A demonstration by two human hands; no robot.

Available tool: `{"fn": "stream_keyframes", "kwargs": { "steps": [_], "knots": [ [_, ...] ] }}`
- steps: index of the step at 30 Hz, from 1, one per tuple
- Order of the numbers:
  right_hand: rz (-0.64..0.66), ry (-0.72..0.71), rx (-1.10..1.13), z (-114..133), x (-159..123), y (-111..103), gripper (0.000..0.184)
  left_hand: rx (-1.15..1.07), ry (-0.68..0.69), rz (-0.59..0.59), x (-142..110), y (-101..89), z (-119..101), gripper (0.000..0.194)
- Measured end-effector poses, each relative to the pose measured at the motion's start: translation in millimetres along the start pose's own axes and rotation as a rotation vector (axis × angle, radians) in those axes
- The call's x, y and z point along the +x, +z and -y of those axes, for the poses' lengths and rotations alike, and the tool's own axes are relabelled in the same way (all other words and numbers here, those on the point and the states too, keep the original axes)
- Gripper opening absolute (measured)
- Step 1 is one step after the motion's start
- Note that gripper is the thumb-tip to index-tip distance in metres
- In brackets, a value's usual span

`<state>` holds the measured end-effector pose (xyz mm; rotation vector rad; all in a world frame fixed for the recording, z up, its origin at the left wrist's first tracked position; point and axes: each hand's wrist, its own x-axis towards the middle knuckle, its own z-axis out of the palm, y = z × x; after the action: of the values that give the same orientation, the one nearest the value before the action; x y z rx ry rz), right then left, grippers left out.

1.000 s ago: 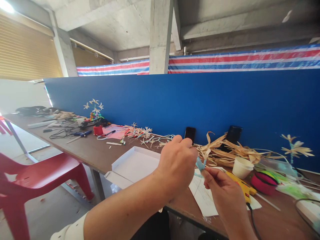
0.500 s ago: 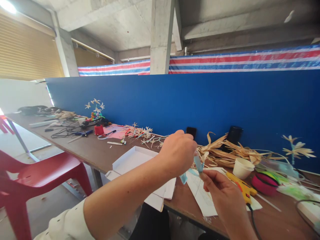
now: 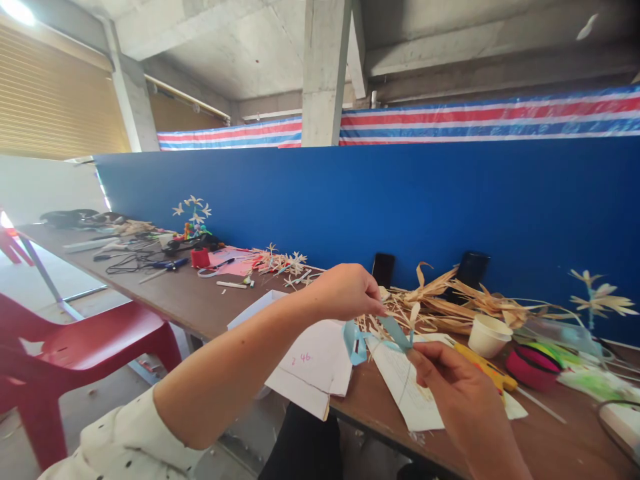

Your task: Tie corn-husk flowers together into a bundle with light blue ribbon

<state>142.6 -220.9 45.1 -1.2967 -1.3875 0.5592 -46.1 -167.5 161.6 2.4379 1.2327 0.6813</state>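
My right hand (image 3: 450, 380) is closed in a pinch around the stem of a small craft flower, whose pale bud (image 3: 415, 316) sticks up above the fingertips. A thin stem end hangs below. Light-blue tape (image 3: 395, 332) runs from that stem to my left hand (image 3: 353, 291), which grips it between thumb and fingers. More of the same tape dangles in a loop (image 3: 354, 344) under my left hand. Beneath both hands lies a white printed sheet (image 3: 400, 393) on the brown table (image 3: 550, 447).
An opened white carton (image 3: 310, 367) lies left of the sheet. On the right are a yellow glue gun (image 3: 480, 367), a paper cup (image 3: 489, 335) and a pink round pouch (image 3: 533, 365). Dried husks (image 3: 435, 293) and a phone (image 3: 383, 269) sit before the blue partition (image 3: 250, 200).
My left hand has turned and dropped slightly to the left, drawing the blue tape out from the stem. My right hand stays nearly in place, still pinching the flower stem.
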Motion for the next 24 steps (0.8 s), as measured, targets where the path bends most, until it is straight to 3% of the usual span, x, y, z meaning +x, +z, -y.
{"fn": "stream_keyframes", "kwargs": {
  "steps": [9,24],
  "knots": [
    [0.083,0.014,-0.006,-1,1,-2,0.030,0.012,0.008,-0.015,-2,0.6,1,0.019],
    [0.245,0.046,0.126,-7,-4,-8,0.025,-0.181,-0.084,0.105,3,10.2,21,0.027]
  ]
}}
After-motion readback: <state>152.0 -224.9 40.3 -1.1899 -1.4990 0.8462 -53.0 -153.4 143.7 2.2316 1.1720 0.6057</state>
